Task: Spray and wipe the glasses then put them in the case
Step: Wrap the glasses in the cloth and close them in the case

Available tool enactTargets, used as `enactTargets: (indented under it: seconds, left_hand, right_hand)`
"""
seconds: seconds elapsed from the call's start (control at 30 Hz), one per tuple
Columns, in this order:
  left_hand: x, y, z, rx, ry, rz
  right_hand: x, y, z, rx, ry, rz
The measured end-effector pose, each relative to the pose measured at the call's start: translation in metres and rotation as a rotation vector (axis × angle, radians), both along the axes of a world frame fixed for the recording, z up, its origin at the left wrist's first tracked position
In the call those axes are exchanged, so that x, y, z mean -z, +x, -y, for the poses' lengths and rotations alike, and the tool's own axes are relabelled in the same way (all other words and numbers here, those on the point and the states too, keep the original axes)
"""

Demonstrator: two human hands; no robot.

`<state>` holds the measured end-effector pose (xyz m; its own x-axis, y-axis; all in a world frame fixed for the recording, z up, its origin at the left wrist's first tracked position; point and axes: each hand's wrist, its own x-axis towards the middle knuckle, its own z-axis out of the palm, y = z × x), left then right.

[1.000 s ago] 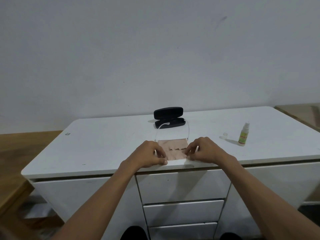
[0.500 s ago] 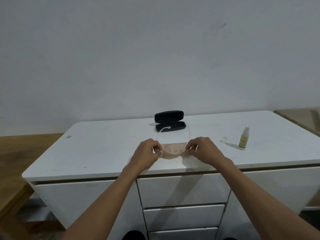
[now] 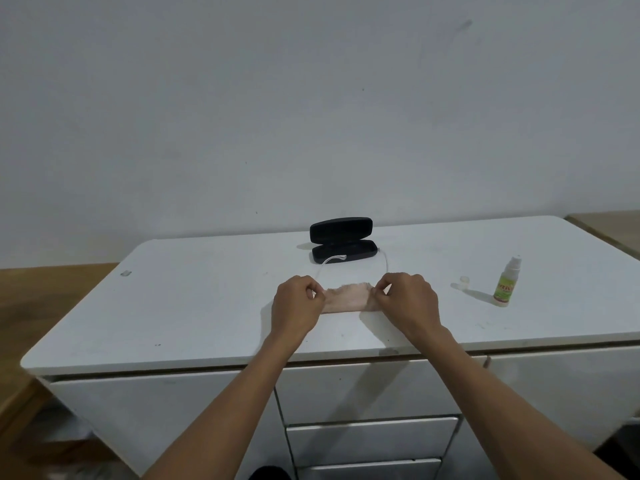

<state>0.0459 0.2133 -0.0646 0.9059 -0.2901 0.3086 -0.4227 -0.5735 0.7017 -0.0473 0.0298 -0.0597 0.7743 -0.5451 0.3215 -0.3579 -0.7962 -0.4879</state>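
A beige wiping cloth (image 3: 348, 298) is stretched between my two hands above the white desk top (image 3: 194, 306). My left hand (image 3: 298, 306) pinches its left end and my right hand (image 3: 407, 301) pinches its right end. The clear-framed glasses (image 3: 385, 262) lie under and behind the cloth; only their thin pale temples show, running back toward the case. The black glasses case (image 3: 343, 244) stands with its lid raised just behind my hands. A small spray bottle (image 3: 506, 287) with a green label stands upright to the right, with its clear cap (image 3: 464, 280) beside it.
The desk has drawers (image 3: 370, 441) below its front edge. A grey wall rises right behind the desk. Wooden surfaces flank it on the left (image 3: 41, 299) and far right (image 3: 609, 223). A small grey object (image 3: 125, 273) lies near the desk's left rear.
My hands lifted the cloth off the desk top and moved it away from me, toward the case. It now hangs folded and narrower between my fingers.
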Motion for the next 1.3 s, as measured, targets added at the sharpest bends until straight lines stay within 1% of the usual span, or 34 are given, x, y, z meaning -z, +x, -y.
enactTargets:
  seconds: [0.2,0.37,0.47,0.6,0.7,0.8,0.9,1.1,1.2,1.3]
  left_hand:
    - [0.001,-0.001,0.006,-0.108,0.062,0.03]
    - [0.005,-0.001,0.008,-0.138,0.088,0.051]
    - [0.003,-0.001,0.005,-0.134,0.024,0.059]
    - [0.001,0.001,-0.003,-0.001,-0.117,0.111]
    - [0.001,0.006,-0.004,0.061,-0.184,0.106]
    - [0.0,0.009,-0.002,0.082,-0.2,0.126]
    - [-0.001,0.012,-0.001,0.11,-0.142,0.164]
    - [-0.008,0.014,-0.001,0.23,0.124,0.264]
    - [-0.01,0.017,0.004,0.285,0.229,0.249]
    - [-0.011,0.021,0.009,0.29,0.303,0.236]
  right_hand:
    - [0.01,0.001,-0.003,0.056,-0.083,0.021]
    - [0.012,-0.002,-0.005,0.073,-0.016,0.081]
    - [0.008,-0.006,-0.001,0.101,0.059,0.135]
    - [0.003,-0.012,0.006,0.051,0.144,0.31]
    - [-0.001,-0.012,0.009,-0.019,0.154,0.34]
    - [-0.004,-0.01,0.01,-0.054,0.175,0.366]
    - [-0.004,-0.008,0.012,-0.066,0.196,0.346]
    - [-0.008,-0.003,0.015,-0.103,0.234,0.333]
    - [-0.011,-0.001,0.014,-0.14,0.225,0.31]
    - [-0.014,0.001,0.013,-0.171,0.17,0.279]
